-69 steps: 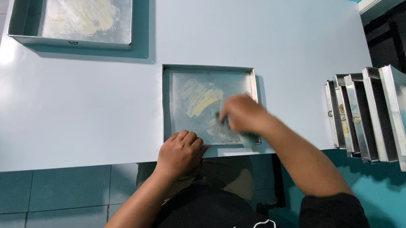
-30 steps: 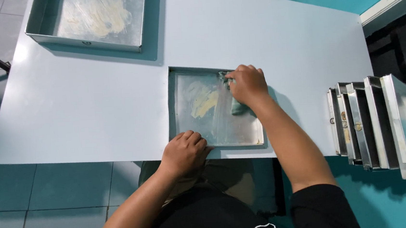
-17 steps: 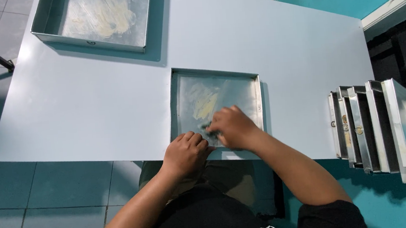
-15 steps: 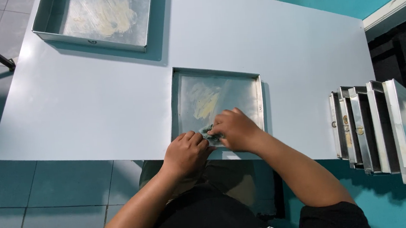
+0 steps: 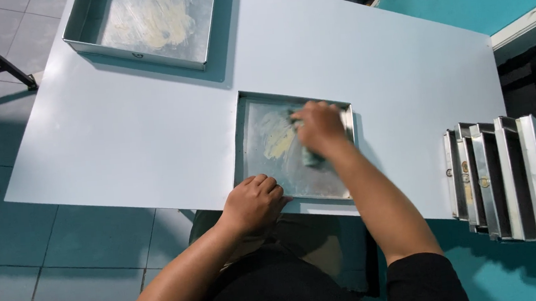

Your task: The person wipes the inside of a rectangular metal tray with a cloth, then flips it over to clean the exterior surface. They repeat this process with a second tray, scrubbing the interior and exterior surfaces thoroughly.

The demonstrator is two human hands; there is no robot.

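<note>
Head view, table: a pale blue-white table (image 5: 151, 128) fills most of the frame, with teal floor tiles beyond its near and left edges.

Head view, square pan: a shallow square metal baking pan (image 5: 258, 103) sits near the table's near edge, about centre frame. Its floor shows a yellowish greasy smear (image 5: 275, 140) towards 9 o'clock of the pan's middle.

Head view, right hand: the right hand (image 5: 318, 127) lies palm-down inside the pan, near its 1 o'clock corner, fingers curled over a greenish cloth or sponge (image 5: 311, 158) that peeks out at the wrist side and by the fingertips. The hand looks closed on that wad and slightly blurred. The forearm runs bare from 5 o'clock, elbow bent, ending in a black sleeve.

Head view, left hand: the left hand (image 5: 254, 202) sits at the pan's 7 o'clock corner, fingers folded into a loose fist over the rim, knuckles up, pressing the pan's edge against the table. The forearm comes in from 7 o'clock.

Head view, far pan: a second, larger square pan (image 5: 86, 21), also smeared yellow, stands at 11 o'clock on the table, well apart from both hands.

Head view, stacked pans: a row of metal pans on edge (image 5: 512, 176) stands at 3 o'clock, just off the table's right end.
</note>
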